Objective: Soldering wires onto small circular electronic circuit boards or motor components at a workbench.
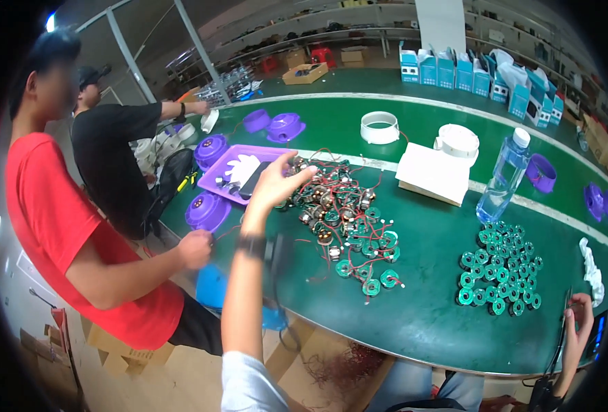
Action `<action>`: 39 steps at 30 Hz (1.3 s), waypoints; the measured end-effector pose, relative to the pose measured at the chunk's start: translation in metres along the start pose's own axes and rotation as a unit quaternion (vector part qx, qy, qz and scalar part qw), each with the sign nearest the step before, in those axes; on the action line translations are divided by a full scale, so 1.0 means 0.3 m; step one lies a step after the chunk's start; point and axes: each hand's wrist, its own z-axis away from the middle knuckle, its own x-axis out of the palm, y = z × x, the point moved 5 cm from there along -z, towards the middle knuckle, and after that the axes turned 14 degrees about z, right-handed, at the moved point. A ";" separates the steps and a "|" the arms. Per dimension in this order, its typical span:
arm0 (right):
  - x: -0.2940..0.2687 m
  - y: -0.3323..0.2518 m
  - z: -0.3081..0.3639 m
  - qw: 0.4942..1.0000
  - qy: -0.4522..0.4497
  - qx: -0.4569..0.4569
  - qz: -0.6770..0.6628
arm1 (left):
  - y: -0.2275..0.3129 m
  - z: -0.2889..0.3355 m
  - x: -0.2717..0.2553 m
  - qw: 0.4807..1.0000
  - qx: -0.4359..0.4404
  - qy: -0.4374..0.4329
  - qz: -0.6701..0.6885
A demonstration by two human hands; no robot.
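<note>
Work in hand at the green table: small round coil parts, found in two lots. The first, a tangled heap of wired coil parts, lies toward the table's left end, reaching from near the far edge to its middle. The second, a close-set group of green ring-faced parts, stands toward the right end, with no red wires visible on it.

Progress, in my judgement: the right-hand group looks sorted and the heap looks unsorted, with a good share on each side. Which lot counts as finished cannot be established from where I stand.

The worker's left hand is spread, thumb and fingers apart, at the heap's left margin; contact cannot be confirmed, and nothing is seen in its grasp. The right hand, at the near right corner, appears to pinch a thin dark tool; its kind cannot be told.

Edges and room: a bare strip separates the two lots, and another runs along the near edge. The far edge is tighter, with a white-topped box and a bottle near it. A purple tray crowds the left end, where a co-worker's hand hangs just off the edge. A white cloth lies by the right edge.
</note>
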 end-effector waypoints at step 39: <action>-0.048 0.221 0.030 0.996 0.048 0.070 -0.011 | -0.280 -0.482 0.262 0.963 -0.043 -0.167 -0.207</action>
